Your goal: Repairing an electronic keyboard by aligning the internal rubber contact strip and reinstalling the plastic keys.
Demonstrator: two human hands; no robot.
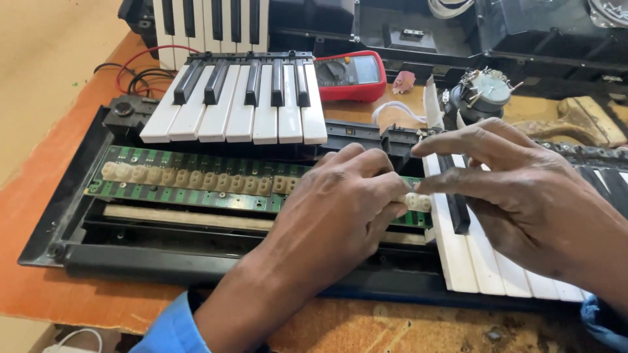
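Note:
An opened black keyboard chassis lies on a worn orange table. Inside it a long green circuit board carries a pale rubber contact strip. My left hand rests palm down on the board, fingertips pressing the strip's right end. My right hand comes in from the right, its fingers touching the same end of the strip, above white and black keys still seated in the chassis. A loose block of keys lies tilted on the chassis's back edge.
A red multimeter with red and black leads sits behind the key block. A round metal part and a white ribbon cable lie at the back right. Another key section and black housings fill the far side.

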